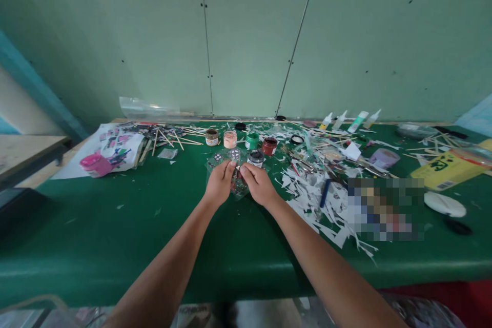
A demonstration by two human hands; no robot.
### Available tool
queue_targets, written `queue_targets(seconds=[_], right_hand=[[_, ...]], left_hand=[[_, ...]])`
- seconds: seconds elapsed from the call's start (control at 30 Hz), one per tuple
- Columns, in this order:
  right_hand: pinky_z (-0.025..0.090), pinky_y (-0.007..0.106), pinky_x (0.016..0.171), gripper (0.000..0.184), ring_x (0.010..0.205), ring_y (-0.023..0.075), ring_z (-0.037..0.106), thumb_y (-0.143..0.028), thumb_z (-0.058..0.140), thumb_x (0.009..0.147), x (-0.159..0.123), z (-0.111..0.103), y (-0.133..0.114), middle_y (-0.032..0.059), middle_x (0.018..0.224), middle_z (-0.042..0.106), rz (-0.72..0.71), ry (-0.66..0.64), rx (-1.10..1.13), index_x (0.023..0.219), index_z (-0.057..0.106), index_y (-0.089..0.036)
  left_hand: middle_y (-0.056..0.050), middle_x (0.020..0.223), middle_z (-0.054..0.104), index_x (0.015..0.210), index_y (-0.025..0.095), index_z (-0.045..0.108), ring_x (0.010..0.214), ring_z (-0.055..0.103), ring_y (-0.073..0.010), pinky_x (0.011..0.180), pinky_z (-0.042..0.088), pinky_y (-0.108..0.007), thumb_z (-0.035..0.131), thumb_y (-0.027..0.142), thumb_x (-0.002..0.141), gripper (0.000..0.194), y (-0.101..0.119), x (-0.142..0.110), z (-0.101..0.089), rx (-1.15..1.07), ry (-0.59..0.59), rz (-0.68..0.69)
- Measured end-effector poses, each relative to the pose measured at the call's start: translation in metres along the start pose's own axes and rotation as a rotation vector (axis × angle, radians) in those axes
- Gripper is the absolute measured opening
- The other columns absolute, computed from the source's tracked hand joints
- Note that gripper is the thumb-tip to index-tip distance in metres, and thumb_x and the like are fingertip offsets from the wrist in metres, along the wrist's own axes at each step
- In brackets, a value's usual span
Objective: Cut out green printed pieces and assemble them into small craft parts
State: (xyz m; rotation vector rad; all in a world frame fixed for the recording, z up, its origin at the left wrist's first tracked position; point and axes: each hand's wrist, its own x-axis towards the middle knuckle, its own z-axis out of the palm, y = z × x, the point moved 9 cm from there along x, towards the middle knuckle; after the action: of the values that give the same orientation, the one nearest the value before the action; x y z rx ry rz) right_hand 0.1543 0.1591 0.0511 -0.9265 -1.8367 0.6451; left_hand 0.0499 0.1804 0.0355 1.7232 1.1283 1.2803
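Observation:
My left hand (220, 183) and my right hand (260, 183) meet over the middle of the green table, both closed with thumbs and fingers pinched. Between and around them shows a clear plastic packet (240, 188) with small dark and reddish pieces; both hands seem to grip it. A tiny pale bit sits at the fingertips, too small to name. Round patterned pieces (218, 157) show through the plastic beside my left hand. Just beyond my right hand stands a jar of dark paint (255, 157), partly covered by the fingers.
Behind stand paint jars: brown (211, 137), peach (230, 139), green (252, 140) and dark red (269, 146). White paper scraps (307, 200) spread to the right, near glue bottles (358, 121) and a yellow container (448, 169). Left are a pink jar (96, 164) and wooden sticks (166, 137).

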Motion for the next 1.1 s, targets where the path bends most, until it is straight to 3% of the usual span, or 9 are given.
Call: queue_targets(seconds=[1.1], right_hand=[[0.028,0.028,0.056,0.031,0.056,0.015,0.042,-0.037,0.031,0.094,0.001,0.012,0.003,-0.0025,0.058,0.04,0.042,-0.122,-0.16,0.066,0.032,-0.024]], left_hand=[[0.006,0.046,0.038,0.06,0.021,0.042,0.044,0.039,-0.011,0.047,0.029,-0.024,0.04,0.05,0.088,0.04,0.009,-0.001,-0.011,0.148,0.097,-0.001]])
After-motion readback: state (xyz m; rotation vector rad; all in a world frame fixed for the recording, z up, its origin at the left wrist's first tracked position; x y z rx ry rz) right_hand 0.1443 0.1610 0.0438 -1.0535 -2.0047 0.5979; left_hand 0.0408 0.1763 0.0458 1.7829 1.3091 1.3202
